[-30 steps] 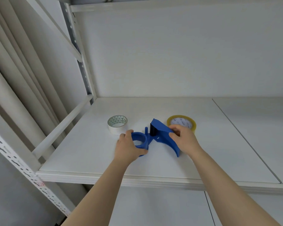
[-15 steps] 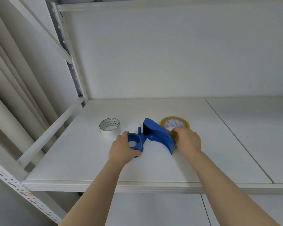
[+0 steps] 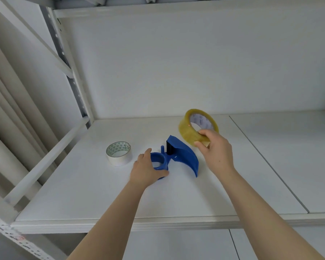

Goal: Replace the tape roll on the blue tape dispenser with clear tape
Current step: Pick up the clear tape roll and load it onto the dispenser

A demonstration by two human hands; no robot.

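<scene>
The blue tape dispenser (image 3: 182,156) lies on its side on the white shelf (image 3: 94,184), its round hub bare with no roll on it. My left hand (image 3: 146,170) grips the hub end and holds it down. My right hand (image 3: 215,149) holds the clear, yellowish tape roll (image 3: 193,129) tilted in the air, just above and to the right of the dispenser's curved handle. A white tape roll (image 3: 118,153) with a green-patterned core lies flat to the left of the dispenser, a short way from my left hand.
The shelf has a white back wall (image 3: 176,62) and a metal upright with a diagonal brace (image 3: 71,76) on the left. A seam (image 3: 266,162) splits the shelf board to the right. The front edge (image 3: 158,225) runs below my forearms.
My right hand took hold of the clear tape roll behind the dispenser and lifted it off the shelf. My left hand stayed on the hub.
</scene>
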